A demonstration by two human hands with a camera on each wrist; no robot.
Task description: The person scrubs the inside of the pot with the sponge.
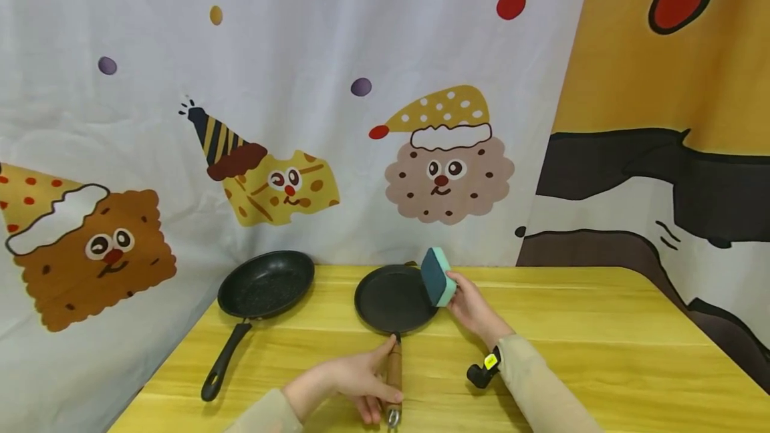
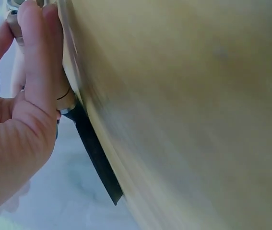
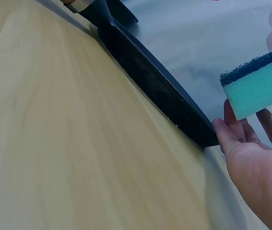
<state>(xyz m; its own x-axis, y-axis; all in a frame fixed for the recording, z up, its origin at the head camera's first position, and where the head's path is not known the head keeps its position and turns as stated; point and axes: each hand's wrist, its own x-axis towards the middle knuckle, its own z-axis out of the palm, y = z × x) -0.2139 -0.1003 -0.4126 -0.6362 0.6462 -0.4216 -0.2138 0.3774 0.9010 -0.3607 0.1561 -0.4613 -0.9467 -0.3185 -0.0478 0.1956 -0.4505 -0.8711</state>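
Observation:
A flat black pan (image 1: 391,303) with a wooden handle (image 1: 394,369) lies on the table, its handle toward me. My left hand (image 1: 361,383) grips that handle between thumb and fingers, as the left wrist view also shows with the fingers along the wood (image 2: 65,91). In my right hand (image 1: 474,309) is a sponge (image 1: 444,279), mint green with a dark scouring side. It is pinched by the edge and tilted, dark face turned to the pan, overlapping the pan's right rim. From the right wrist, the sponge (image 3: 258,86) appears raised above the pan's edge (image 3: 159,91).
A deeper black frying pan (image 1: 265,286) stands at the table's left, its black handle pointing toward me. Behind the wooden table (image 1: 577,326) hangs a printed cloth (image 1: 313,32) with cartoon figures. A small black device (image 1: 483,373) with a yellow display sits at my right wrist.

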